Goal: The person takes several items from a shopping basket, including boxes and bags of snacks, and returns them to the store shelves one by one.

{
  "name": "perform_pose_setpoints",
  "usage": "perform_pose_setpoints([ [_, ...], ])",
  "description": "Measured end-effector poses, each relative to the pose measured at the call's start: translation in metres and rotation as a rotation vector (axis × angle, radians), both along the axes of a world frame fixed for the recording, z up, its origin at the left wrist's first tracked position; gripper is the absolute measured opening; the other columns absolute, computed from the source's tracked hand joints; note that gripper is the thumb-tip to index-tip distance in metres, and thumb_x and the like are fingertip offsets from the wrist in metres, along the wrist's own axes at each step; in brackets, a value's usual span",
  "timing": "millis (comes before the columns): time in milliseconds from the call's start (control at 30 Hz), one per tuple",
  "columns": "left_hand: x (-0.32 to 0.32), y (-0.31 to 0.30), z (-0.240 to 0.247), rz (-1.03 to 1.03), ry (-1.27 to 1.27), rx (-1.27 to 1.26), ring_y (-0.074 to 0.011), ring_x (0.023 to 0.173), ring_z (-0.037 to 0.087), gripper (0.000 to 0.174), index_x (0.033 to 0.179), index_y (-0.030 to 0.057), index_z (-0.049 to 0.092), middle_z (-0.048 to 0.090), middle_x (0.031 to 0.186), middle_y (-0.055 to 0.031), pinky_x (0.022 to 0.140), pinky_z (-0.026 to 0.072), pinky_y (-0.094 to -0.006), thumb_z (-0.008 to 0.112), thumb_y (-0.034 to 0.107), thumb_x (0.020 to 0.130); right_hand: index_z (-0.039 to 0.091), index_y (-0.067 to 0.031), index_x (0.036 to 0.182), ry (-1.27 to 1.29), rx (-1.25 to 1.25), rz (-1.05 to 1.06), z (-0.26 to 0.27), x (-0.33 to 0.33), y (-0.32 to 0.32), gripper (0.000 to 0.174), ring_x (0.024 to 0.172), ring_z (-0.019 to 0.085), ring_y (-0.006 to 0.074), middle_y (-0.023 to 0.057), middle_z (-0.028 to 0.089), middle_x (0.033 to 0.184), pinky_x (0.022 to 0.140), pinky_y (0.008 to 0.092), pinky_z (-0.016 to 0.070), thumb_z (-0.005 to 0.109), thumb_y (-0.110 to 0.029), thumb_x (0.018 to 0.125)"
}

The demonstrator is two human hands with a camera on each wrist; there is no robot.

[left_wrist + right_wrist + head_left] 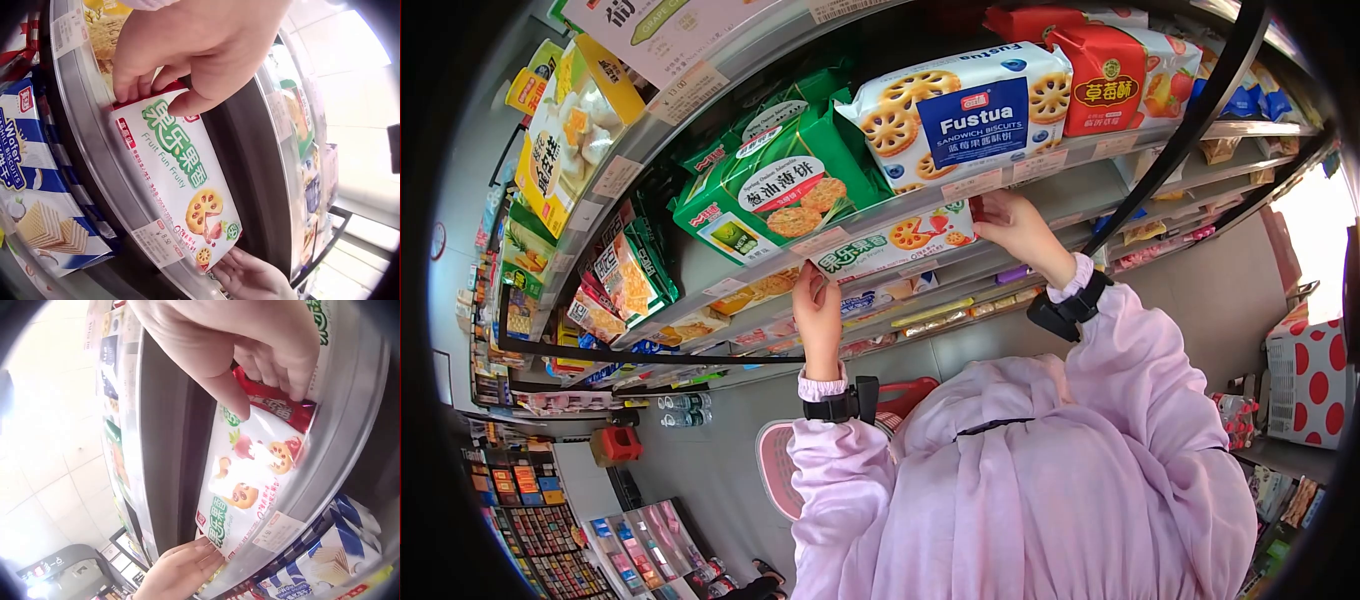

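Note:
A white biscuit pack (895,243) with green lettering and pictures of fruit biscuits sits on the shelf just below the top row. My left hand (816,318) grips its left end. In the left wrist view the left thumb (190,103) lies on the pack's front, with the fingers bent over the red end edge. At the other end my right hand (1030,238) pinches the pack. The right wrist view shows the right thumb (234,400) on the pack's face and the fingers at its red end flap (278,403).
Above stand a green cracker pack (775,185), a Fustua sandwich biscuit pack (965,115) and a red biscuit pack (1105,85). Blue-and-white wafer packs (44,187) fill the shelf below. A price tag (156,242) lines the shelf edge. A pink basket (778,465) stands on the floor.

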State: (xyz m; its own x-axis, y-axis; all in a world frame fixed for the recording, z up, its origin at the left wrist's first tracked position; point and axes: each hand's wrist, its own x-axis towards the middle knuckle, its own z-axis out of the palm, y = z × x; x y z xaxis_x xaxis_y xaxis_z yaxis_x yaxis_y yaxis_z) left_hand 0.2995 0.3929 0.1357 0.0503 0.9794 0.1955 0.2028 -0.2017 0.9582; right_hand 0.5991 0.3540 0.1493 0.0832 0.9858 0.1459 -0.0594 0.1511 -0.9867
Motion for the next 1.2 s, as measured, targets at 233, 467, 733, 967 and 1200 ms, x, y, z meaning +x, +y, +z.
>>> perform_pose_setpoints([
  [233, 0.0, -0.005, -0.003, -0.01, 0.062, -0.036, -0.0205, 0.106, 0.048, 0.046, 0.123, -0.0084, 0.037, 0.048, 0.116, -0.0162, 0.091, 0.038, -0.0301, 0.05, 0.0, 0.08, 0.044, 0.0084, 0.116, -0.118, 0.06, 0.009, -0.003, -0.013, -0.01, 0.045, 0.098, 0.055, 0.0209, 0.0169, 0.055, 0.107, 0.086, 0.0289, 0.0435, 0.057, 0.003, 0.073],
  [467, 0.001, -0.006, -0.01, 0.017, 0.038, -0.055, -0.022, 0.109, 0.046, 0.049, 0.125, -0.0079, 0.034, 0.042, 0.124, -0.0173, 0.093, 0.0362, -0.0319, 0.05, 0.001, 0.08, 0.036, 0.0087, 0.123, -0.015, 0.074, 0.061, -0.014, -0.017, -0.007, 0.054, 0.106, 0.051, 0.0221, 0.0191, 0.051, 0.115, 0.092, 0.0301, 0.04, 0.057, 0.003, 0.074],
  [733, 0.015, -0.04, -0.01, 0.144, 0.064, 0.015, -0.0246, 0.114, 0.042, 0.052, 0.128, -0.0045, 0.032, 0.037, 0.129, -0.0169, 0.096, 0.0334, -0.0329, 0.051, 0.002, 0.08, 0.032, 0.0009, 0.129, -0.192, 0.001, 0.044, -0.004, 0.004, -0.046, 0.055, 0.119, 0.04, 0.0218, 0.0142, 0.039, 0.128, 0.098, 0.033, 0.0331, 0.056, 0.0, 0.079],
  [967, 0.035, -0.091, -0.02, 0.08, 0.091, -0.058, -0.0212, 0.109, 0.046, 0.04, 0.121, -0.0012, 0.042, 0.044, 0.123, -0.0135, 0.089, 0.0397, -0.0308, 0.05, 0.002, 0.081, 0.043, -0.0055, 0.121, -0.262, -0.014, 0.158, 0.0, 0.021, -0.1, 0.046, 0.108, 0.049, 0.0225, 0.011, 0.046, 0.119, 0.089, 0.0324, 0.0415, 0.058, -0.008, 0.078],
  [1200, 0.068, -0.15, -0.048, 0.041, 0.06, -0.147, -0.0179, 0.1, 0.052, 0.031, 0.113, -0.0026, 0.048, 0.054, 0.108, -0.0117, 0.082, 0.0439, -0.0271, 0.049, 0.001, 0.082, 0.046, -0.0062, 0.118, -0.269, -0.11, 0.275, -0.019, 0.037, -0.136, 0.042, 0.102, 0.052, 0.0215, 0.0101, 0.05, 0.116, 0.085, 0.0319, 0.0428, 0.058, -0.01, 0.078],
])
